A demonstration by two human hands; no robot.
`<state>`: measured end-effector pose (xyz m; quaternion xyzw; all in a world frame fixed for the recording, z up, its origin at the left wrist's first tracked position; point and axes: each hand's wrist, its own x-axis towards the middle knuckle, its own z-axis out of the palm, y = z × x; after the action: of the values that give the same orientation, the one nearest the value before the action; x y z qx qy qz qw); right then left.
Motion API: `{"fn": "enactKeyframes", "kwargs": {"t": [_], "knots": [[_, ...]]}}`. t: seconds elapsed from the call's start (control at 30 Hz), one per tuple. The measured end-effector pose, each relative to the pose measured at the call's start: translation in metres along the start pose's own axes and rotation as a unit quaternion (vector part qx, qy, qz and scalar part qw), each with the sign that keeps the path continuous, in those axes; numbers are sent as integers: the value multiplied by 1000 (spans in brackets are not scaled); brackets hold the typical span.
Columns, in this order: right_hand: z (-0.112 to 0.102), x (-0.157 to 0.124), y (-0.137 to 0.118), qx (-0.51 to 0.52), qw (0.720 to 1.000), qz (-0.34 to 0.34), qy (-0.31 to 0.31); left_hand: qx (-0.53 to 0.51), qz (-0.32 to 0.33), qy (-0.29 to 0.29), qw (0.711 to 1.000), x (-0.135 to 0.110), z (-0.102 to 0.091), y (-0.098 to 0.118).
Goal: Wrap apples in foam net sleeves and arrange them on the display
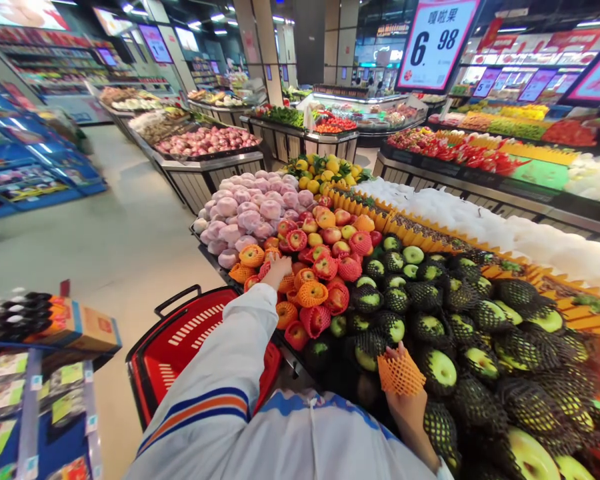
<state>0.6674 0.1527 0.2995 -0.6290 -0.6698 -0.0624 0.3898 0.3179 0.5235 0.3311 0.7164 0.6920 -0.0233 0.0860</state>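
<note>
My left hand (277,269) reaches out over a pile of red and orange netted apples (325,267) on a fruit stand, its fingers curled down among the fruit; what they grip is hidden. My right hand (405,393) is close to my body and holds an empty orange foam net (400,373) above green apples in black nets (430,327). Both sleeves are white with blue and orange stripes.
A red shopping basket (180,347) stands on the floor left of the stand. Pink-wrapped fruit (250,213) and yellow fruit (325,170) lie beyond. A shelf with boxes (55,327) is at the left. More produce stands and a price sign (435,40) fill the back.
</note>
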Motion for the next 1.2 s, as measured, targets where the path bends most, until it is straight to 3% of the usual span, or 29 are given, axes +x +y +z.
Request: {"fn": "enactKeyframes", "kwargs": {"t": [0.27,0.7,0.97,1.2], "knots": [[0,2,-2,0,1000,-13,8,57,26,18,998,-1,1,-7],[-1,2,-3,10,1000,-2,0,10,62,90,994,-39,2,-15],[-2,2,-3,7,1000,-5,7,-35,46,51,997,-40,-9,-19],[1,1,-1,5,1000,-14,7,-68,1,-4,998,-12,-31,-15]]}}
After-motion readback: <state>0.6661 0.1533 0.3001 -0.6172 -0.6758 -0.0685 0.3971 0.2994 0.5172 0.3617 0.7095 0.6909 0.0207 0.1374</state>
